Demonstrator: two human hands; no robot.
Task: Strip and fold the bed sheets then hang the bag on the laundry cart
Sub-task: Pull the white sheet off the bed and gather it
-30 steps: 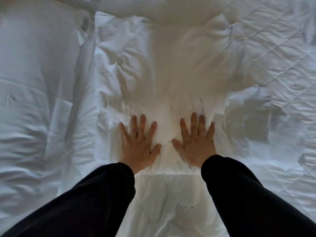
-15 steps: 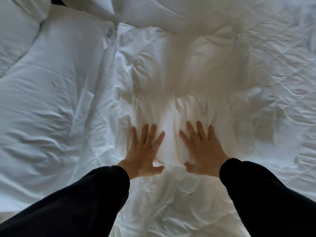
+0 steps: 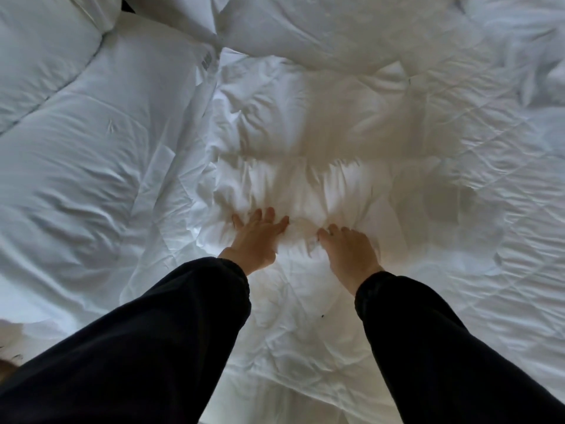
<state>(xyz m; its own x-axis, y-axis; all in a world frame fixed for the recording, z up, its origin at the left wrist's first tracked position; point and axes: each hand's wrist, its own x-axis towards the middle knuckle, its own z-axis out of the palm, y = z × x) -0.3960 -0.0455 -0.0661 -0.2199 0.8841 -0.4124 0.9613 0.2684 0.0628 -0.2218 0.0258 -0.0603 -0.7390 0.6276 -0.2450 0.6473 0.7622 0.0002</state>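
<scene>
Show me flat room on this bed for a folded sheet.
Free: the quilted white mattress pad right of the right hand, and the smooth white duvet left of the left hand. Crowded: the crumpled white sheet bunched at both hands.

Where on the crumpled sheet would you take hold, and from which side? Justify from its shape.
Grip the raised pleats of the sheet just beyond the left hand and right hand, coming from the near side with fingers over the top. There the cloth stands up in folds fingers can close round; the flatter cloth elsewhere probably offers less to pinch.
</scene>
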